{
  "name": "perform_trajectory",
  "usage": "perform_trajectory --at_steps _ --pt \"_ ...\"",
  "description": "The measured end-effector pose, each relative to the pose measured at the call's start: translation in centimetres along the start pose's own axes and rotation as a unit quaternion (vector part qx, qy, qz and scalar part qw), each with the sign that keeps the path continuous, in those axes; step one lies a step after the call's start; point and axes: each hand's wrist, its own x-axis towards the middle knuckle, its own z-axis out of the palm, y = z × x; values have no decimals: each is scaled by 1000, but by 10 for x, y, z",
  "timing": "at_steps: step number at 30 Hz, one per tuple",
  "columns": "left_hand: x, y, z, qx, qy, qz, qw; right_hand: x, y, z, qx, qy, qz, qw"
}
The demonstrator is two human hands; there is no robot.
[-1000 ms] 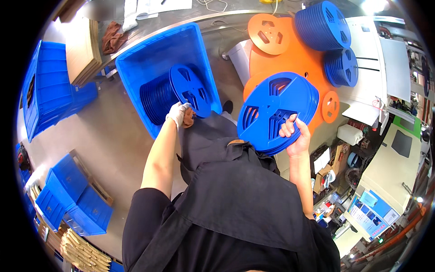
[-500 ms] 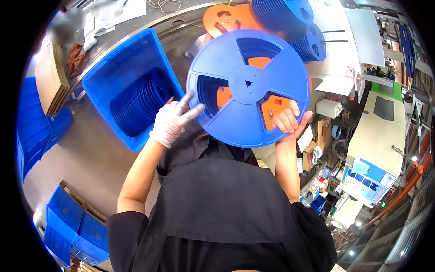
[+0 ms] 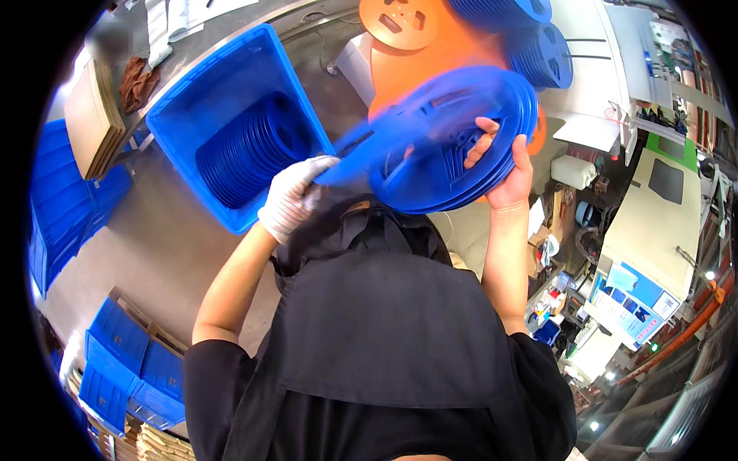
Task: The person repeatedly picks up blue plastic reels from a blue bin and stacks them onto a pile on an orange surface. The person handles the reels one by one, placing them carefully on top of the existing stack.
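Observation:
In front of my chest, my bare right hand point(image 3: 511, 180) holds a stack of blue plastic reels point(image 3: 521, 100), its fingers through a cut-out and its thumb on the rim. My left hand point(image 3: 292, 198), in a white glove, is closed on the edge of one blue reel point(image 3: 361, 150). That reel is smeared by motion and tilted away from the stack on its left side. Whether its far side still touches the stack I cannot tell. Left of it, a blue tub point(image 3: 265, 58) holds a row of blue reels point(image 3: 246, 154) standing on edge.
Beyond the stack lie orange reels point(image 3: 400, 23) and more blue reels point(image 3: 547, 58) on a white table point(image 3: 584, 73). Cardboard sheets point(image 3: 94, 119) and a brown cloth point(image 3: 138, 84) sit at the far left. Blue crates point(image 3: 115, 338) stand lower left; a beige machine point(image 3: 653, 207) is at right.
My left hand, fingers spread before, has closed on a reel's edge and swung that reel out from the stack. The stack has turned and shifted right with my right hand.

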Motion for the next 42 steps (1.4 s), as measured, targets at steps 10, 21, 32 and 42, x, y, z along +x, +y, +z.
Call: perform_trajectory --at_steps 10,21,32,42 --pt "-70 -47 -21 -597 155 -259 744 -6 25 -34 130 41 39 990" --pt "-98 -60 -52 -520 295 -312 738 -8 41 -13 44 198 47 978" --pt "-47 -181 -37 -196 256 -400 858 -12 49 -9 148 6 11 989" --pt "28 2 -8 435 -10 83 897 -25 5 -23 290 -183 -59 937"
